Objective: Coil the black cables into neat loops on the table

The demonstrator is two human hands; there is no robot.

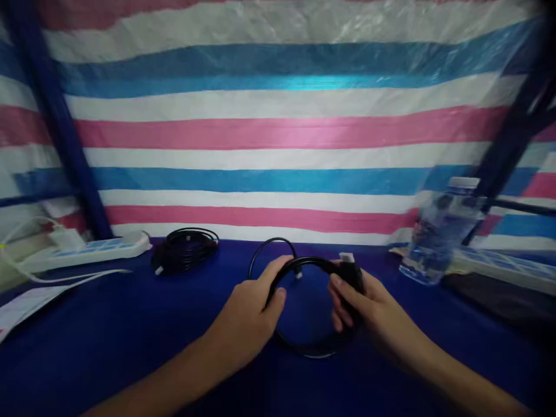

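A black cable (313, 352) is wound into a loop between my two hands, just over the blue table. My left hand (249, 318) is closed round the loop's left side, with the thumb on the near side. On the loop's right side, my right hand (362, 301) grips the cable close to its black plug, whose pale metal tip (346, 257) points up. A loose length of the cable arcs up behind my left hand, and a second connector (297, 272) hangs inside the loop near my fingers.
Another coiled black cable (186, 249) lies at the table's back left. Beside it is a white power strip (95, 250) with a plugged-in charger and white cord. A clear water bottle (441, 231) stands at right, near a dark flat object (495, 298). Striped sheeting (260, 133) hangs behind.
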